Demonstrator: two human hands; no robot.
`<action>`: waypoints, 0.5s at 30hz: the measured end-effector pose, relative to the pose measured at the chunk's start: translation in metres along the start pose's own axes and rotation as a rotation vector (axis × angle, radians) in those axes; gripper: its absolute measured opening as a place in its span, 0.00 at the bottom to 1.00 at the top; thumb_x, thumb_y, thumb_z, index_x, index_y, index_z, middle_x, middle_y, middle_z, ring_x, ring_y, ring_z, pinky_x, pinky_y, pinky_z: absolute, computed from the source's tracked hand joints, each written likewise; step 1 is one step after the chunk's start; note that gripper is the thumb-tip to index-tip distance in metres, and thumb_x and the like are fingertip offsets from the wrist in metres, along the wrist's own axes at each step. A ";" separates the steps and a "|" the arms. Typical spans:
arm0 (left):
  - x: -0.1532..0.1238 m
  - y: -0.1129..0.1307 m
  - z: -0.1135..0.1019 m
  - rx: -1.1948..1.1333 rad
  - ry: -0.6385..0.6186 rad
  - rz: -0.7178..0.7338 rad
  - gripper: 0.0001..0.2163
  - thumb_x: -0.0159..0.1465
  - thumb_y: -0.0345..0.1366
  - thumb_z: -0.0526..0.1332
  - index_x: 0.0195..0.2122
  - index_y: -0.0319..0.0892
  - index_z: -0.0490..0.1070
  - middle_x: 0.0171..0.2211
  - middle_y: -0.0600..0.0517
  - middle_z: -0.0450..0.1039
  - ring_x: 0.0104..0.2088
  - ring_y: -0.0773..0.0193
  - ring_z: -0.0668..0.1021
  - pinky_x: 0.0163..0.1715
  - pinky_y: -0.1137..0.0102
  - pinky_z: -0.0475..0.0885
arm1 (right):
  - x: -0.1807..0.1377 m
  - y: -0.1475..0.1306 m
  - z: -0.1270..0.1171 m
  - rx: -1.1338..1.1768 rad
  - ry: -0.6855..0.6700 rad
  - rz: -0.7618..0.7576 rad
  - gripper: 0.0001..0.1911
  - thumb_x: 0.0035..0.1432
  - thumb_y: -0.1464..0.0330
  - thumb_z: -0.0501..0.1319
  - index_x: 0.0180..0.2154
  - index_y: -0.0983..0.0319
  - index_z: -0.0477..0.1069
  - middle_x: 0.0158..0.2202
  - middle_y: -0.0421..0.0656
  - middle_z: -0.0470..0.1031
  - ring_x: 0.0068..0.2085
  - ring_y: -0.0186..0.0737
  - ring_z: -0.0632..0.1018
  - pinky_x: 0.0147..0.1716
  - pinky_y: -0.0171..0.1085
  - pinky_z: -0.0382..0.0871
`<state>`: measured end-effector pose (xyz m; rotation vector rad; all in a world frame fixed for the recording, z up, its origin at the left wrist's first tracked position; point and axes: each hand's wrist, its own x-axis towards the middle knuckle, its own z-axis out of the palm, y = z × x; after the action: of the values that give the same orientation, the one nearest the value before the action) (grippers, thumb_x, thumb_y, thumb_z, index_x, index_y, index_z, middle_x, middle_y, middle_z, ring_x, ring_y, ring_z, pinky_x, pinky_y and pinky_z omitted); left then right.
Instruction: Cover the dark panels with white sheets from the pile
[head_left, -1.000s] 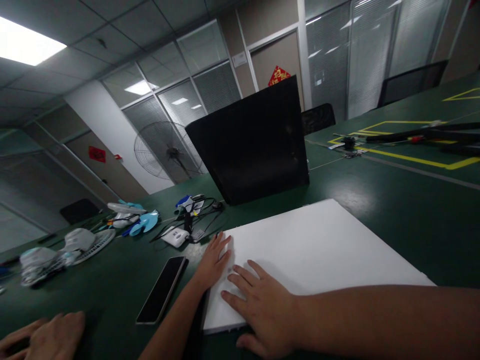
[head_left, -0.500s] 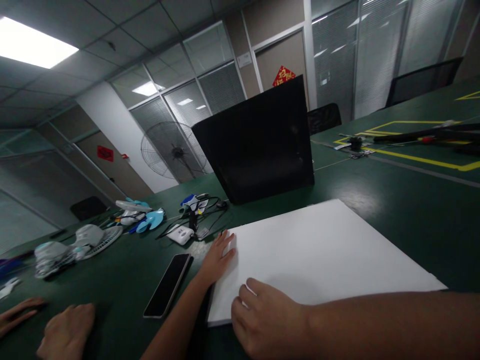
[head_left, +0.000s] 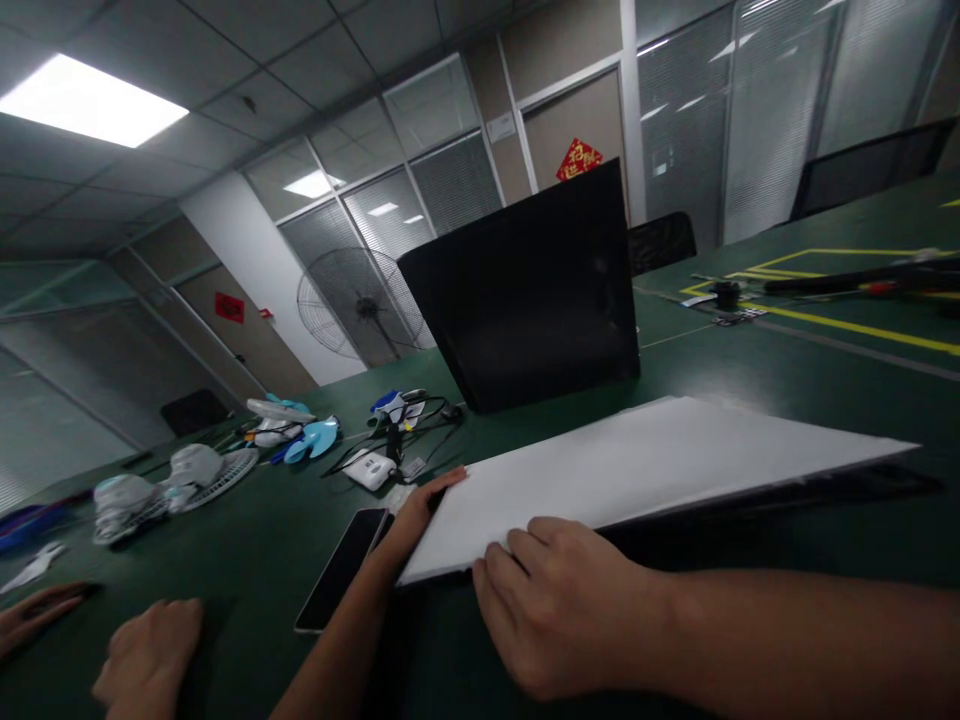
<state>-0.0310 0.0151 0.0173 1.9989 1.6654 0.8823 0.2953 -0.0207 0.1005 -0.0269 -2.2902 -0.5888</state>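
- Two bare hands were on the white panel point(head_left: 622, 470), which I saw through the head camera tilted over the table point(head_left: 232, 540), its near edge raised.
- Right hand point(head_left: 555, 600): fingers curled firmly over the panel's near edge, apparently gripping it, though its underside was hidden from me.
- Left hand point(head_left: 420, 512): fingers stretched along the panel's left edge, touching; I could not tell whether they gripped.
- Done, as I judged it: hold taken, near edge off the table. Not done: the far edge seemed to rest there, so the panel was only partly up.
- Beneath the panel's right end showed a dark strip point(head_left: 900, 483), perhaps attached.
- Left of the panel lay a phone point(head_left: 345, 560); beyond the panel stood a black screen point(head_left: 532, 290).
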 end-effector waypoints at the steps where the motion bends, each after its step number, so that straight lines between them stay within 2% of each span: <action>1: -0.001 0.000 0.000 0.004 0.007 0.020 0.24 0.58 0.41 0.67 0.56 0.44 0.77 0.62 0.46 0.73 0.64 0.45 0.73 0.69 0.49 0.61 | 0.001 0.005 -0.003 -0.012 0.029 0.016 0.12 0.63 0.70 0.55 0.38 0.68 0.77 0.27 0.47 0.73 0.25 0.40 0.71 0.21 0.41 0.54; 4: -0.002 -0.003 0.003 0.002 0.033 0.054 0.24 0.61 0.47 0.65 0.56 0.43 0.77 0.60 0.46 0.75 0.63 0.45 0.74 0.68 0.52 0.63 | 0.003 0.019 -0.006 -0.034 0.078 0.035 0.13 0.65 0.71 0.54 0.39 0.68 0.78 0.29 0.46 0.74 0.27 0.39 0.72 0.23 0.41 0.57; 8: -0.002 -0.006 0.009 -0.019 0.099 0.105 0.25 0.65 0.56 0.59 0.55 0.45 0.76 0.58 0.47 0.77 0.60 0.48 0.76 0.65 0.55 0.68 | 0.003 0.036 -0.003 -0.106 0.084 0.039 0.15 0.68 0.71 0.53 0.48 0.69 0.76 0.37 0.48 0.78 0.31 0.39 0.75 0.26 0.41 0.61; 12: 0.002 -0.004 0.011 0.029 0.150 0.097 0.24 0.66 0.57 0.56 0.51 0.46 0.78 0.53 0.47 0.81 0.55 0.48 0.80 0.59 0.55 0.73 | -0.004 0.059 -0.004 -0.164 0.036 0.040 0.17 0.71 0.69 0.52 0.54 0.68 0.72 0.41 0.47 0.79 0.34 0.38 0.77 0.30 0.40 0.64; 15: 0.003 -0.002 0.009 0.089 0.176 0.076 0.23 0.66 0.56 0.55 0.49 0.46 0.80 0.51 0.46 0.82 0.52 0.49 0.81 0.57 0.54 0.74 | -0.024 0.075 -0.016 -0.210 -0.049 0.093 0.19 0.71 0.71 0.53 0.60 0.68 0.67 0.45 0.48 0.79 0.38 0.39 0.78 0.33 0.39 0.67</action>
<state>-0.0265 0.0194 0.0102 2.1088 1.7607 1.0560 0.3380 0.0433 0.1238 -0.2505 -2.2507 -0.7844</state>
